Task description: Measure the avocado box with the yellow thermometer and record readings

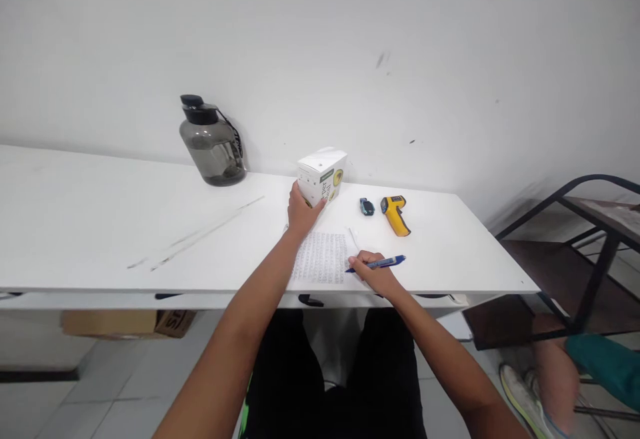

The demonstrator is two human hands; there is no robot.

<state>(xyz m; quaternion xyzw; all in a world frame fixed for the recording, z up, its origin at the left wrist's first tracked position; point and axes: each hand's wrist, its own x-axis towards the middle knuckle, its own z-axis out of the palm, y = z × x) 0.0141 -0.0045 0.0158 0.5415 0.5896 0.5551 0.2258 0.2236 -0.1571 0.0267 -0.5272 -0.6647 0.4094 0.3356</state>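
White tabletop (100,219) beneath, left grip (302,211) clasps a green-printed white box (320,182), right grip (376,275) a blue pen (393,261).

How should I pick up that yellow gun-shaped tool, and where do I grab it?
I'd take the yellow tool by its handle, coming from the near right side. The handle sticks out from the head and slants toward the near edge of the table. A watch lies close on the left, so the right looks freer.
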